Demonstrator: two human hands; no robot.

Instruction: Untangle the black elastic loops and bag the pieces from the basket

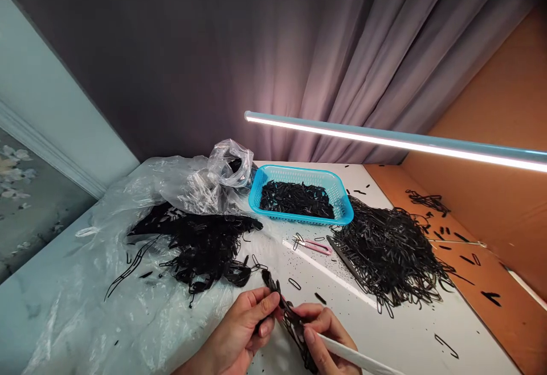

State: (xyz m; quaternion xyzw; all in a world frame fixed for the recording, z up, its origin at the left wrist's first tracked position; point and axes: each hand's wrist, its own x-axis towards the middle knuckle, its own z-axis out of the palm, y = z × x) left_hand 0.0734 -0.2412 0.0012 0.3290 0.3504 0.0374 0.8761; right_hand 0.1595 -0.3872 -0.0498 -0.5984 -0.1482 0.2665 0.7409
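Observation:
My left hand (256, 321), low in the middle of the head view, pinches one end of a black bundle of thin looped strips (294, 332). The bundle hangs down between both hands, and its lower end leaves the frame. Closed around a long white stick-like tool (356, 355), my right hand (327, 335) has its fingertips against the same bundle. The tool's tip is hidden by the fingers and the strips. Left of the hands lies a tangled black pile (205, 249) on clear plastic. A larger heap of black loops (393, 249) sits to the right.
A blue basket (348, 215) with short black pieces stands at the back. A small pink tool (318, 247) and a dark slim bar (346, 261) lie before it. Crumpled plastic (106, 272) covers the left side. A lit tube lamp (384, 138) hangs over the right side.

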